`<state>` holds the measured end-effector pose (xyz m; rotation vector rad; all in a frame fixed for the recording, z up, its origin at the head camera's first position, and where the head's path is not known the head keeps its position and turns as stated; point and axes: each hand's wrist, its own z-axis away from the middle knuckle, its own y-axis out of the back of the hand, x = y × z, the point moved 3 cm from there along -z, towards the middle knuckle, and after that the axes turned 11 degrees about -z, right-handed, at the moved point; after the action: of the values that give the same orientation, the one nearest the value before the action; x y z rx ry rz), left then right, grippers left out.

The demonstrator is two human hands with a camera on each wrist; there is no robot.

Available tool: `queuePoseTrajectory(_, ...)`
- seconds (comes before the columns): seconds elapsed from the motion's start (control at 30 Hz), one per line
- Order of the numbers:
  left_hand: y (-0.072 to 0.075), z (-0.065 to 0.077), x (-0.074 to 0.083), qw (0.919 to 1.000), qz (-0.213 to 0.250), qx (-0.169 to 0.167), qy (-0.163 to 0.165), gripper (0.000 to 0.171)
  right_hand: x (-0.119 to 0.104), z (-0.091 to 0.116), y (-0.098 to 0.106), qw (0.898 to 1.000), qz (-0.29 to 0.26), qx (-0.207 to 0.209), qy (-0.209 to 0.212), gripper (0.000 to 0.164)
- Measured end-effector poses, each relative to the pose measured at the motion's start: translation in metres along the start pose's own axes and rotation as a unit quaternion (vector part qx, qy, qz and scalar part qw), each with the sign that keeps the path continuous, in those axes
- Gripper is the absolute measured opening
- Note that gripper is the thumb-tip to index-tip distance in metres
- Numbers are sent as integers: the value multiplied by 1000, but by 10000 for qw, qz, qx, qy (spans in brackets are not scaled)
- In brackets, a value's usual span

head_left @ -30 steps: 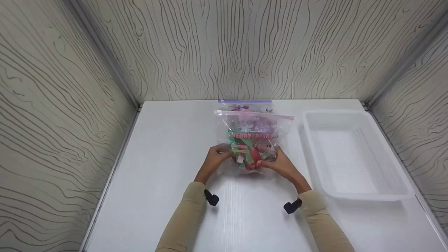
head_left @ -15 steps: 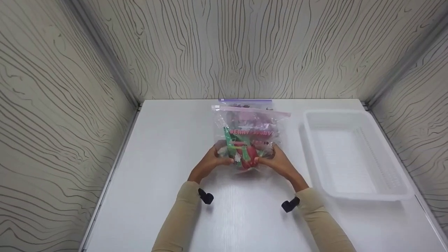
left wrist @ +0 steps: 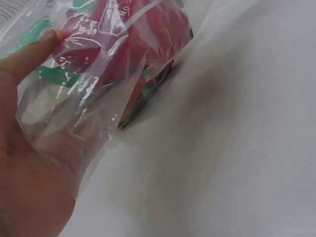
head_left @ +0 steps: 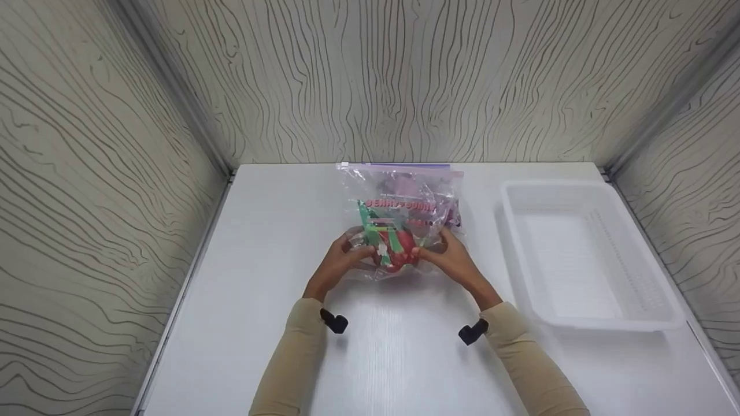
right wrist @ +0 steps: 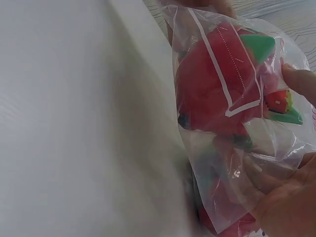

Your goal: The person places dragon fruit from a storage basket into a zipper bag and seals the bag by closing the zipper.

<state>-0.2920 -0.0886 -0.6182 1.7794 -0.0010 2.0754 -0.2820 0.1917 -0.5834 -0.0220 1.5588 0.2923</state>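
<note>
A clear zip bag (head_left: 399,193) with a pink zip edge and red lettering is held up between both hands. Inside it sit red and green items (head_left: 396,245), which the right wrist view shows as a rounded red thing (right wrist: 210,84) with green parts. My left hand (head_left: 337,263) grips the bag's lower left side, thumb in front and fingers behind the plastic. On the lower right side my right hand (head_left: 457,263) grips it likewise, its thumb pressing the front. Behind it lies a second zip bag (head_left: 455,215) with a purple zip and pink contents, partly hidden.
A white plastic basket (head_left: 595,323) with a raised rim stands on the right of the white table (head_left: 381,358). Wood-grain panels (head_left: 404,81) enclose the table at the back and both sides.
Both hands have carried the held bag to the left and slightly toward the back. It now covers more of the rear bag's left part and zip. The basket has not moved.
</note>
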Motion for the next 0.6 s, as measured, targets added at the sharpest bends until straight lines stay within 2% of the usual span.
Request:
queuePoseTrajectory(0.07, 2, 0, 0, 9999, 51, 51, 106, 88, -3, -2, -1, 10000, 4, 44, -4, 86)
queuePoseTrajectory(0.3, 14, 1, 4, 9996, 224, 149, -76, 93, -13, -8, -8, 9996, 138, 212, -111, 91)
queuePoseTrajectory(0.6, 36, -3, 9, 9974, 127, 697, -114, 84, -32, -27, -23, 9997, 120, 229, -24, 96)
